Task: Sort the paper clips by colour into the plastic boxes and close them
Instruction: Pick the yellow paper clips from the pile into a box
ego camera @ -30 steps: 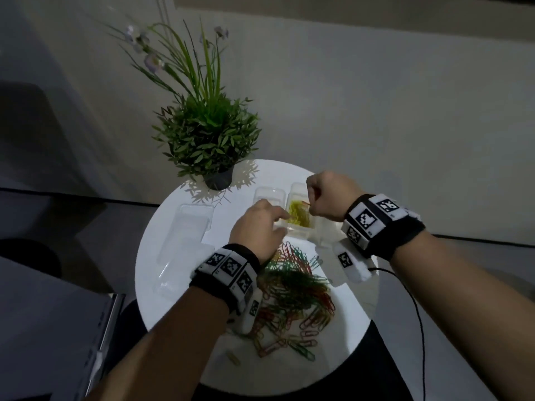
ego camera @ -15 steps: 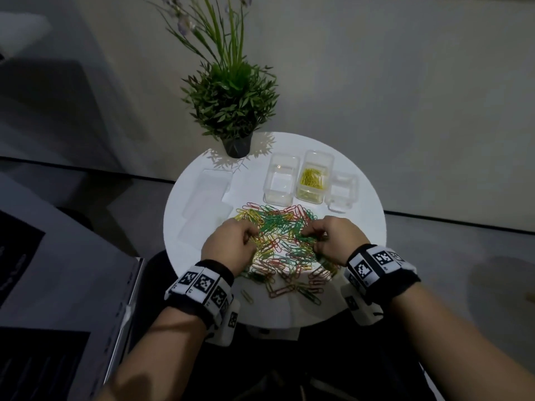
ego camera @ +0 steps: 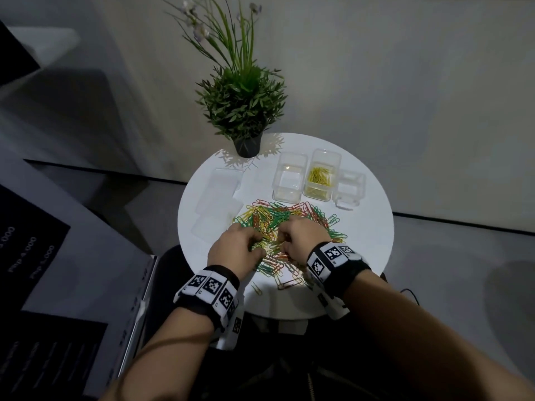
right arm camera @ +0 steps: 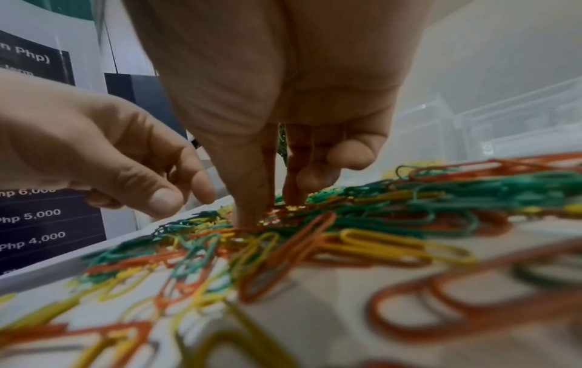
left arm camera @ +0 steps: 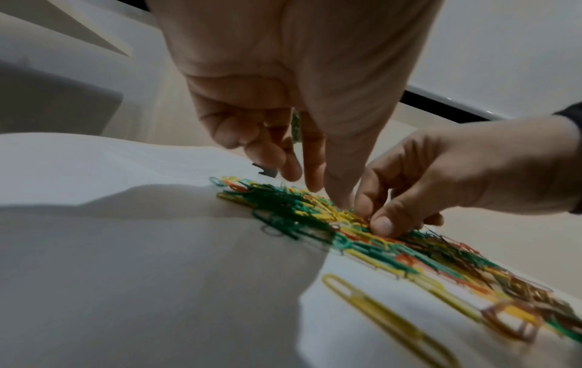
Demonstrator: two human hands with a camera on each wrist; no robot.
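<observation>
Beside the potted green plant [ego camera: 241, 107], on the round white table [ego camera: 373, 241], lay a loose heap of green, yellow and orange paper clips [ego camera: 292, 215], spread just nearer than three clear plastic boxes [ego camera: 290, 177] standing in a row. Held yellow clips only, that middle box [ego camera: 320, 176]; looked bare, the boxes either side of it. Lay flat to the left of the boxes, nearer than the plant, several clear plastic lids [ego camera: 223, 186]. Hovered low over the near part of the heap, side by side, the left hand [ego camera: 236, 251] and the right hand [ego camera: 304, 238]. Reached down into the clips with forefinger and thumb, each hand, remaining fingers curled. Cannot tell whether either fingertip pair actually pinched a clip. Lay apart at the near edge, one yellow clip [left arm camera: 382, 317].
</observation>
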